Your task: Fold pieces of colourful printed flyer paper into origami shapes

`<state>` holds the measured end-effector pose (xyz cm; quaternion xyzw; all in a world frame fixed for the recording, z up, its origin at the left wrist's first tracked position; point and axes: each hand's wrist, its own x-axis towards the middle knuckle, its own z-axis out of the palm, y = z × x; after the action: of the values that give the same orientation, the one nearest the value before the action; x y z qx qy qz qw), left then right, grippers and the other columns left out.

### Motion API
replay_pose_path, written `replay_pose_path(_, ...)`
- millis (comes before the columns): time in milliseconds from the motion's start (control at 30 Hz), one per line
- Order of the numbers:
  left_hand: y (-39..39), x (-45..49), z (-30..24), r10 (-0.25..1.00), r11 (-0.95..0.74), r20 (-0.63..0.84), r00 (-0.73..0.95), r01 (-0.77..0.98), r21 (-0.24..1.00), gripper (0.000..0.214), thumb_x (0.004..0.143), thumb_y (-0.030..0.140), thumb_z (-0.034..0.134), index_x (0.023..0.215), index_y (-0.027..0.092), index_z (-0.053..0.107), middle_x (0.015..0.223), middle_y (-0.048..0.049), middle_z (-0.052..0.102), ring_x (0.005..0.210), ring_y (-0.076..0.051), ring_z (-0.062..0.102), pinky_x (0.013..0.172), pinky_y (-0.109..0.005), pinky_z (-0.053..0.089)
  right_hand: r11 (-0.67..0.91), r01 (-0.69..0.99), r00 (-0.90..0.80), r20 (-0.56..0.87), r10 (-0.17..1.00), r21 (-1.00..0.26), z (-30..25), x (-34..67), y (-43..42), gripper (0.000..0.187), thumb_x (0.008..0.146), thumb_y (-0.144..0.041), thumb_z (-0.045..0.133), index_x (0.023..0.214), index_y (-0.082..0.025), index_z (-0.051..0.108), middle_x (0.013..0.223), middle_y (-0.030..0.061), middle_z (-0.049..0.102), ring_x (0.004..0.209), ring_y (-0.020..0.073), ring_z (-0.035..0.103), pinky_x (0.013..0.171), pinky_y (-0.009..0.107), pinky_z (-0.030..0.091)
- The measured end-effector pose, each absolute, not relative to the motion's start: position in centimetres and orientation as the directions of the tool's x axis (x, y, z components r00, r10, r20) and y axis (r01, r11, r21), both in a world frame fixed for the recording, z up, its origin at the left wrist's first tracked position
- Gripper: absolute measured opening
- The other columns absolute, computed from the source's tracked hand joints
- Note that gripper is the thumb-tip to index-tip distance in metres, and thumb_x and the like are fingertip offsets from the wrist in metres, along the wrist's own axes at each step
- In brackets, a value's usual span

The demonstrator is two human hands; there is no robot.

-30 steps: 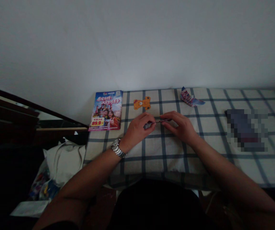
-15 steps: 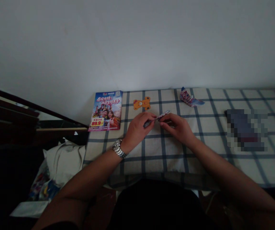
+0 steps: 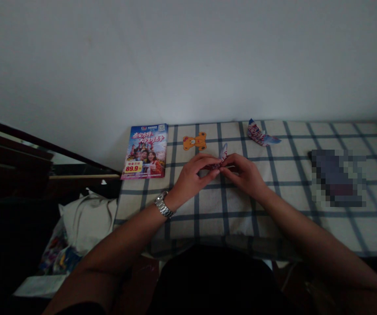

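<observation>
A small piece of folded printed paper [image 3: 223,153] is held between my two hands above the checked cloth. My left hand [image 3: 196,174], with a silver watch at the wrist, pinches its left side between thumb and fingers. My right hand [image 3: 242,173] pinches the right side, and the fingertips of both hands nearly meet. One pointed flap of the paper rises above the fingers; the lower part is hidden by them. Beyond my hands, a folded paper figure [image 3: 261,134] in similar red, white and blue print lies near the wall.
A stack of printed flyers [image 3: 145,151] lies at the table's left end. An orange bear-shaped cutout [image 3: 195,141] is beside it. To the right is a blurred-out dark rectangular object [image 3: 336,179]. A white bag [image 3: 88,221] sits below the left edge.
The folded paper has gone from lying nearly flat between my fingers to having a flap standing up. My left fingertips have shifted right, closer to my right hand.
</observation>
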<state>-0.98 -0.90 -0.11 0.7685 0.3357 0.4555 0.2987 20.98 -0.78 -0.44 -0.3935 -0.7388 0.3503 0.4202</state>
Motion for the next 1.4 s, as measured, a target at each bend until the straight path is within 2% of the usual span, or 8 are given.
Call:
replay_pose_path(233, -0.9, -0.7, -0.8, 0.835, -0.467, 0.401, 0.375, 0.099, 0.879, 0.022, 0.100, 0.031, 0.071, 0.121, 0.024, 0.070, 0.118, -0.0092, 0.070, 0.110, -0.019, 0.073, 0.094, -0.035, 0.066, 0.420, 0.254, -0.328, 0.331, 0.885, -0.871, -0.6, 21.0, -0.8, 0.019, 0.100, -0.044, 0.068, 0.098, -0.026, 0.064, 0.096, 0.0036, 0.067, 0.086, 0.0190, 0.069, 0.074, 0.031, 0.065)
replay_pose_path(600, -0.7, -0.8, -1.4, 0.840, -0.435, 0.387, 0.380, 0.046, 0.899, 0.022, 0.101, 0.030, 0.071, 0.123, 0.024, 0.071, 0.118, -0.0072, 0.070, 0.110, -0.017, 0.071, 0.099, -0.034, 0.062, 0.402, 0.219, -0.345, 0.315, 0.884, -0.889, -0.7, 21.0, -0.8, 0.012, 0.099, -0.036, 0.069, 0.098, -0.026, 0.063, 0.097, 0.0027, 0.064, 0.089, 0.0180, 0.067, 0.079, 0.031, 0.062)
replay_pose_path(767, -0.8, -0.8, -1.4, 0.865, -0.392, 0.340, 0.368, 0.074, 0.917, 0.023, 0.102, 0.034, 0.069, 0.123, 0.023, 0.070, 0.120, -0.0085, 0.070, 0.109, -0.019, 0.072, 0.098, -0.035, 0.062, 0.367, 0.191, -0.329, 0.293, 0.898, -0.911, -0.6, 20.9, -0.8, 0.013, 0.098, -0.035, 0.071, 0.096, -0.025, 0.062, 0.096, 0.0026, 0.064, 0.089, 0.0185, 0.067, 0.079, 0.032, 0.060)
replay_pose_path(933, -0.9, -0.7, -1.2, 0.877, -0.376, 0.317, 0.361, 0.103, 0.921, 0.023, 0.103, 0.034, 0.065, 0.123, 0.022, 0.068, 0.120, -0.0084, 0.071, 0.109, -0.019, 0.072, 0.093, -0.032, 0.064, 0.296, 0.090, -0.308, 0.256, 0.916, -0.951, -0.6, 20.6, -0.9, 0.016, 0.095, -0.035, 0.072, 0.094, -0.025, 0.060, 0.094, 0.0013, 0.065, 0.089, 0.0177, 0.068, 0.084, 0.033, 0.060)
replay_pose_path(1100, -1.0, -0.6, -1.1, 0.892, -0.362, 0.299, 0.340, 0.138, 0.922, 0.019, 0.104, 0.028, 0.062, 0.121, 0.020, 0.067, 0.119, -0.0083, 0.071, 0.106, -0.017, 0.072, 0.088, -0.029, 0.064, 0.218, 0.071, -0.285, 0.190, 0.939, -0.973, -0.8, 20.3, -0.9, 0.022, 0.093, -0.039, 0.074, 0.093, -0.025, 0.056, 0.093, 0.0008, 0.066, 0.088, 0.0177, 0.069, 0.083, 0.033, 0.059)
replay_pose_path(1400, -1.2, -0.4, -1.0, 0.887, -0.387, 0.334, 0.317, 0.118, 0.915, 0.023, 0.096, 0.017, 0.069, 0.118, 0.020, 0.067, 0.116, -0.0072, 0.069, 0.104, -0.016, 0.072, 0.095, -0.031, 0.063, 0.099, 0.008, -0.271, 0.093, 0.958, -0.995, -1.1, 20.2, -0.7, 0.037, 0.086, -0.045, 0.083, 0.108, -0.028, 0.058, 0.102, 0.0022, 0.072, 0.096, 0.0205, 0.074, 0.090, 0.037, 0.064)
